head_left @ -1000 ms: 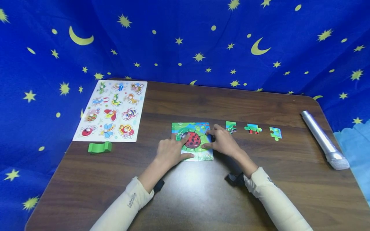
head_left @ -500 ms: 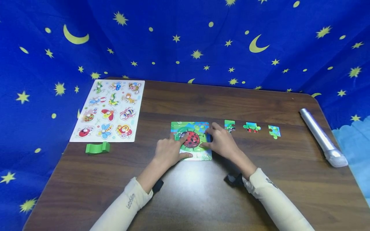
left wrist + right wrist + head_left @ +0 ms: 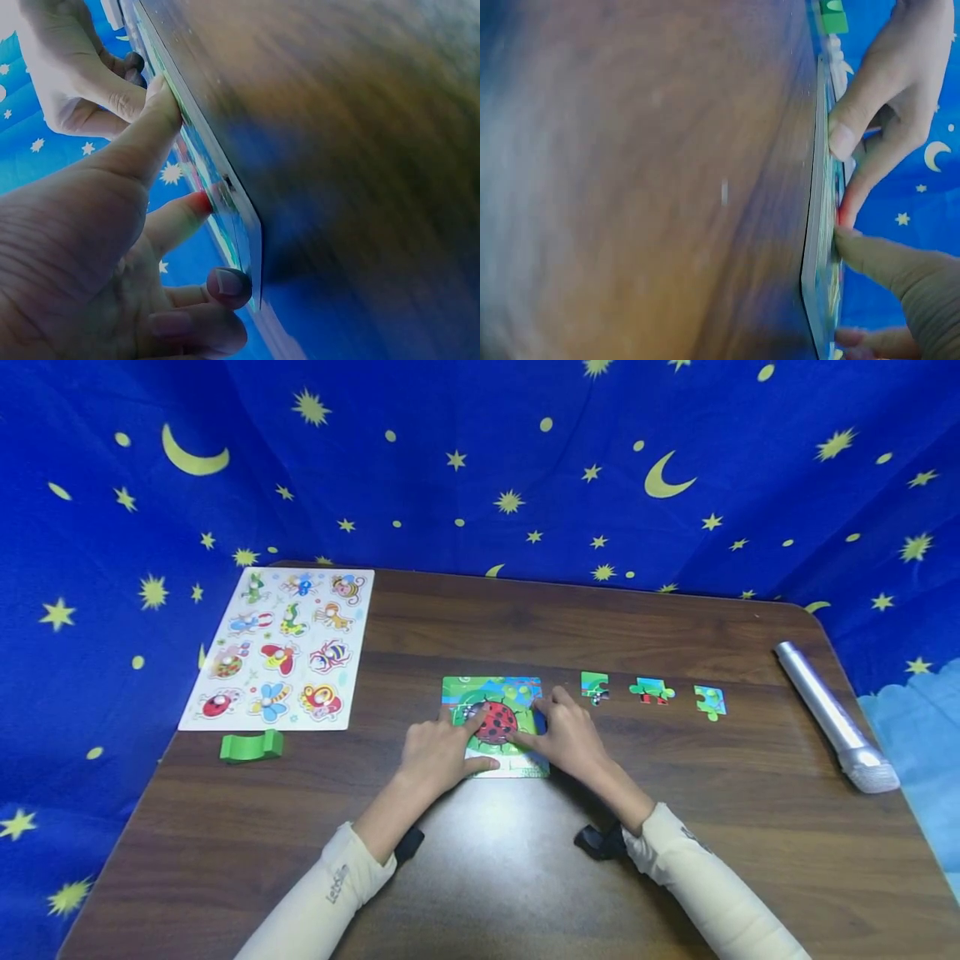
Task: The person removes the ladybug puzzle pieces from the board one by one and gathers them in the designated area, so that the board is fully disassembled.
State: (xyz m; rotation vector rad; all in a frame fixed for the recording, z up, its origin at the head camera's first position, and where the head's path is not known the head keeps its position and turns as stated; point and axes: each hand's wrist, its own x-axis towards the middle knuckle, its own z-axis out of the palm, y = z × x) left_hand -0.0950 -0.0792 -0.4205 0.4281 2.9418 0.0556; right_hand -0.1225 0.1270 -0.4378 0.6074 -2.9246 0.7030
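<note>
A square ladybug jigsaw puzzle (image 3: 510,768) lies flat at the middle of the table. My left hand (image 3: 437,752) rests on its left part, index finger on the ladybug's head and thumb on the pale lower strip. From the right, my right hand (image 3: 573,739) touches the puzzle, its thumb on the ladybug and its index finger near the upper right edge. Both thumbs press the puzzle's face in the wrist views. To the right lie three loose pieces: a green corner piece (image 3: 592,683), a red-and-green piece (image 3: 651,687) and a blue-green piece (image 3: 710,700).
A white insect peg board (image 3: 300,643) lies at the table's back left, with a green curved block (image 3: 251,747) just in front. A silver toy microphone (image 3: 836,718) lies near the right edge. Behind hangs a blue star-patterned cloth (image 3: 420,468).
My right hand's thumb has slid left and slightly down from the puzzle's right side onto the ladybug. My left hand stays in place. The head view has shifted slightly.
</note>
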